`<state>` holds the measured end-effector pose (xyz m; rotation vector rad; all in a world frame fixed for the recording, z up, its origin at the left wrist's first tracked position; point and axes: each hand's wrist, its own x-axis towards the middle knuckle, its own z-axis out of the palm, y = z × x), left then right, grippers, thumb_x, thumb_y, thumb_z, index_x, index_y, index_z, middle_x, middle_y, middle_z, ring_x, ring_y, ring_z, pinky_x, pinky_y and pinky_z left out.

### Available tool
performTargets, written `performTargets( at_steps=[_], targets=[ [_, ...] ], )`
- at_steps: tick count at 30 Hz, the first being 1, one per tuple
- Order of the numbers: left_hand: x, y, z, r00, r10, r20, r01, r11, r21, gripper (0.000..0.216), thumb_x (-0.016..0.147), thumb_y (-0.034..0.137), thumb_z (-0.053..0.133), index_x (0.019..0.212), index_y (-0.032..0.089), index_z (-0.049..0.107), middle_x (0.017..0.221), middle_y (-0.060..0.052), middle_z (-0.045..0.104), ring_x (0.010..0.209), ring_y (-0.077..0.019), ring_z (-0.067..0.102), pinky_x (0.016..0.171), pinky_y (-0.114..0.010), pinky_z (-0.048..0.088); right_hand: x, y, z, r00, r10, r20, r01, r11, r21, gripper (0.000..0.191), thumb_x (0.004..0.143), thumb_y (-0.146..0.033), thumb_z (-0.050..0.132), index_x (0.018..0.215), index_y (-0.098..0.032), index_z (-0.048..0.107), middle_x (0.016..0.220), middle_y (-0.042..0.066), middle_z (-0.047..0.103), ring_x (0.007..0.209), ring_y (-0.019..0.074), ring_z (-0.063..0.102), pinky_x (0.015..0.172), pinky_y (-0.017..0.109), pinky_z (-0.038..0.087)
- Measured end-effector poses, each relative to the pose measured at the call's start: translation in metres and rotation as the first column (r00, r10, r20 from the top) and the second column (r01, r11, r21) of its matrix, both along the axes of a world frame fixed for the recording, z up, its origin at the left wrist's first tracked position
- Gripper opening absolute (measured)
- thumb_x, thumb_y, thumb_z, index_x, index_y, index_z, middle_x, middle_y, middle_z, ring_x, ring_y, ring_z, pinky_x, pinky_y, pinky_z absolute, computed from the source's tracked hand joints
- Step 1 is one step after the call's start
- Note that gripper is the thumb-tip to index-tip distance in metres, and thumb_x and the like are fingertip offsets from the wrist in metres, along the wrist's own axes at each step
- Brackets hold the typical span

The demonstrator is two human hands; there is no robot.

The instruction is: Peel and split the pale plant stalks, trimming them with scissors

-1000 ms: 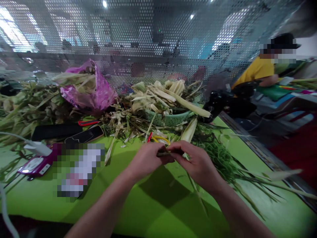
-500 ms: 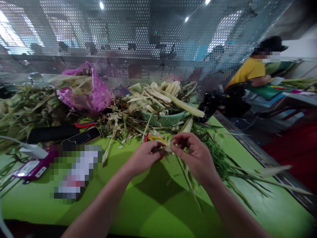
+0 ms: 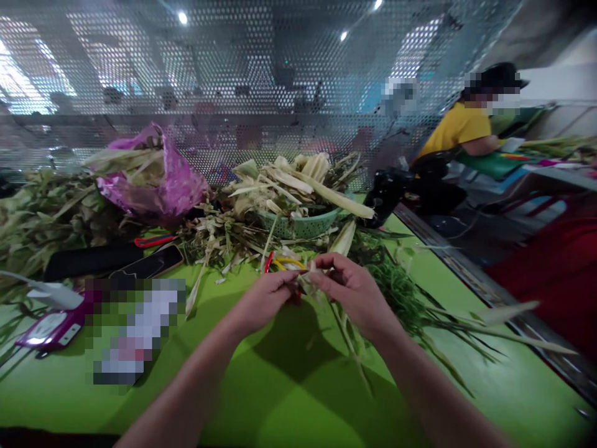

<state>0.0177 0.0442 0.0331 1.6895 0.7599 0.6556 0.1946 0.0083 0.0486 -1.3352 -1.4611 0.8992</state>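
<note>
My left hand [image 3: 263,298] is closed, thumb and fingers pinching a small pale piece of corn husk [image 3: 305,286]. Against the same piece, the thumb and fingertips of my right hand [image 3: 357,292] are pressed together from the other side. Both hands hang over the green table, and the exact shape of the husk is partly hidden by the fingers. Just behind my left fingertips lies a tool with red and yellow handles [image 3: 288,262], its kind not clear. Long thin green-white strips [image 3: 347,336] trail below my right hand.
Behind stands a green basket [image 3: 303,225] heaped with dry husks. A pink plastic bag [image 3: 180,186], a red cutter [image 3: 153,241], a phone [image 3: 153,262] and a purple power strip [image 3: 51,328] lie left. Green shreds [image 3: 396,289] lie right. A person in yellow [image 3: 457,130] sits beyond.
The view has shifted a little, so everything sits slightly further left. My fingers have moved slightly on the husk piece, which both hands still hold.
</note>
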Motion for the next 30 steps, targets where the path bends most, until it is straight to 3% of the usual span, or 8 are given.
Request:
performTargets(
  at_steps=[4, 7, 10, 16, 22, 26, 30],
  targets=[
    [0.001, -0.001, -0.004, 0.999, 0.041, -0.005, -0.041, 0.998, 0.044, 0.030, 0.088, 0.024, 0.041, 0.111, 0.016, 0.059, 0.087, -0.005, 0.063, 0.075, -0.0158, 0.057, 0.074, -0.029, 0.046, -0.004, -0.001, -0.001, 0.995, 0.005, 0.097, -0.007, 1.000, 0.014, 0.038, 0.069, -0.028, 0.073, 0.101, -0.021, 0.055, 0.083, -0.001, 0.058, 0.062, 0.0117, 0.050, 0.055, 0.023, 0.041],
    [0.001, -0.003, -0.004, 0.996, 0.067, -0.057, -0.056, 0.984, 0.166, 0.042, 0.089, 0.023, 0.040, 0.129, 0.022, 0.049, 0.105, -0.006, 0.064, 0.090, -0.0179, 0.059, 0.085, -0.031, 0.044, -0.006, -0.001, -0.005, 0.987, -0.001, 0.161, -0.009, 0.998, 0.063, 0.036, 0.071, -0.023, 0.069, 0.103, -0.022, 0.053, 0.088, 0.001, 0.060, 0.070, 0.0144, 0.054, 0.061, 0.025, 0.044],
    [0.000, -0.006, 0.001, 0.982, 0.092, -0.165, -0.045, 0.963, 0.266, 0.048, 0.090, 0.025, 0.037, 0.138, 0.023, 0.041, 0.107, -0.007, 0.065, 0.099, -0.0203, 0.057, 0.089, -0.032, 0.043, -0.005, 0.000, -0.008, 0.983, -0.024, 0.183, 0.005, 0.995, 0.103, 0.030, 0.074, -0.021, 0.065, 0.101, -0.022, 0.052, 0.088, 0.002, 0.060, 0.072, 0.0155, 0.055, 0.062, 0.026, 0.045],
    [-0.001, -0.009, 0.010, 0.870, 0.196, -0.452, 0.032, 0.892, 0.450, 0.054, 0.092, 0.027, 0.029, 0.145, 0.021, 0.028, 0.091, -0.010, 0.068, 0.075, -0.0222, 0.060, 0.070, -0.033, 0.043, -0.004, -0.001, -0.006, 0.961, -0.129, 0.244, 0.075, 0.973, 0.219, 0.023, 0.077, -0.017, 0.060, 0.098, -0.020, 0.051, 0.083, 0.001, 0.057, 0.068, 0.0137, 0.052, 0.063, 0.025, 0.043],
    [-0.005, -0.009, 0.014, 0.802, 0.192, -0.565, 0.152, 0.851, 0.504, 0.045, 0.092, 0.024, 0.026, 0.133, 0.021, 0.045, 0.085, -0.009, 0.067, 0.071, -0.0208, 0.059, 0.066, -0.031, 0.041, -0.004, 0.000, -0.004, 0.964, -0.132, 0.230, 0.092, 0.980, 0.176, 0.021, 0.078, -0.020, 0.060, 0.097, -0.019, 0.053, 0.075, 0.000, 0.054, 0.065, 0.0137, 0.049, 0.059, 0.025, 0.041],
    [-0.007, -0.006, 0.015, 0.871, 0.154, -0.467, 0.137, 0.836, 0.531, 0.030, 0.091, 0.027, 0.034, 0.106, 0.019, 0.059, 0.093, -0.007, 0.066, 0.082, -0.0194, 0.057, 0.075, -0.030, 0.040, -0.005, 0.001, -0.004, 0.976, -0.054, 0.212, 0.024, 0.990, 0.142, 0.021, 0.077, -0.022, 0.063, 0.096, -0.020, 0.055, 0.076, 0.000, 0.053, 0.067, 0.0141, 0.049, 0.061, 0.026, 0.041],
    [-0.004, -0.004, 0.011, 0.931, 0.111, -0.347, 0.066, 0.884, 0.463, 0.025, 0.091, 0.024, 0.034, 0.080, 0.017, 0.055, 0.082, -0.004, 0.061, 0.075, -0.0158, 0.052, 0.068, -0.026, 0.038, -0.006, 0.000, -0.001, 0.993, 0.069, 0.095, -0.076, 0.994, 0.073, 0.024, 0.074, -0.023, 0.066, 0.096, -0.019, 0.057, 0.082, 0.001, 0.057, 0.072, 0.0145, 0.051, 0.065, 0.027, 0.043]
  ],
)
